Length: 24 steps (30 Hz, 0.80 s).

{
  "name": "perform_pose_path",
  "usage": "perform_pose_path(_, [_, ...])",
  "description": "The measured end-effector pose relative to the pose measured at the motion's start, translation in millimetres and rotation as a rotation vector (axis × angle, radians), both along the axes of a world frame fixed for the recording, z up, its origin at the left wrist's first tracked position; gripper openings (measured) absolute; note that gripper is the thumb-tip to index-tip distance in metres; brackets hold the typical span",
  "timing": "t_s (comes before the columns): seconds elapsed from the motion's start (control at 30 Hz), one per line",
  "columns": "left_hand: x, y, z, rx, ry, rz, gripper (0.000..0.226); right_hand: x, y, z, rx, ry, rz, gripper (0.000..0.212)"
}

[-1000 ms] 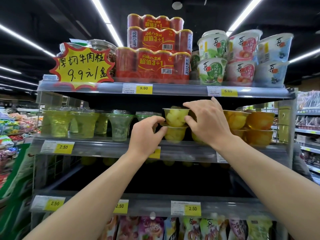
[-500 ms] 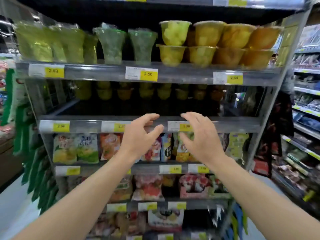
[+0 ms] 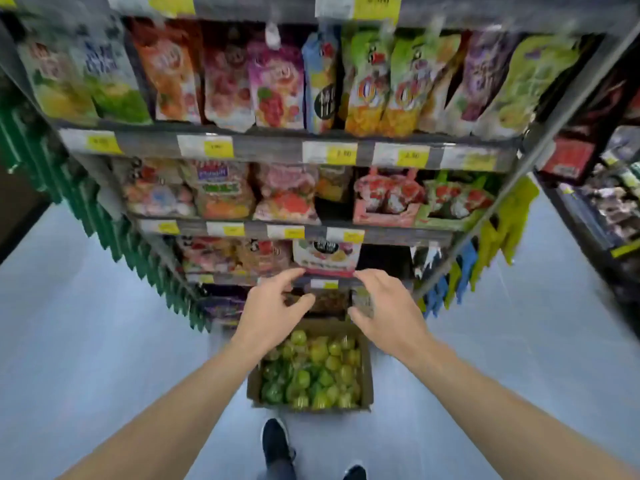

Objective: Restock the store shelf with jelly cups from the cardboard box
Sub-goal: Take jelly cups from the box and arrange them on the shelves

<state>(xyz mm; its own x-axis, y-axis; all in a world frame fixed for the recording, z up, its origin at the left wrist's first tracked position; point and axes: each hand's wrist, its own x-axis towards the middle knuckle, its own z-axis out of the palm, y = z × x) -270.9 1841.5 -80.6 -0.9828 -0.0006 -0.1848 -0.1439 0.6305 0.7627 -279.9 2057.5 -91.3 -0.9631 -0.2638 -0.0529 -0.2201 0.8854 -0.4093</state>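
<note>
We stand in a shop aisle: grey metal shelves (image 3: 277, 147) carry colourful plastic snack pouches (image 3: 277, 84) above yellow-and-white paper price tags (image 3: 330, 153).

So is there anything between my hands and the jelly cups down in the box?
Nothing visible. The cardboard box sits open-topped on the floor, jelly cups exposed. Left hand and right hand hang empty above its far edge.

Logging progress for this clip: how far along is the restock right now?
Done: cannot be judged here; the jelly cup shelf is out of view. In hand: nothing; left hand and right hand are open, no grip, above the cardboard box on the floor. Left: the box looks full of jelly cups.
</note>
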Motion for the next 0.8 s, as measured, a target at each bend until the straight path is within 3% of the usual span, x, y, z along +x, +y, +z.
perform_pose_path(0.5, [46.2,-10.4,-288.8,-0.057,-0.421,0.066,0.054,51.4,16.0,-285.5,0.037,-0.571,-0.145,0.059])
perform_pose_path(0.8, [17.9,-58.6,-496.8,-0.063,-0.525,0.027,0.057,29.0,-45.5,-490.8,0.031,-0.712,-0.174,0.062])
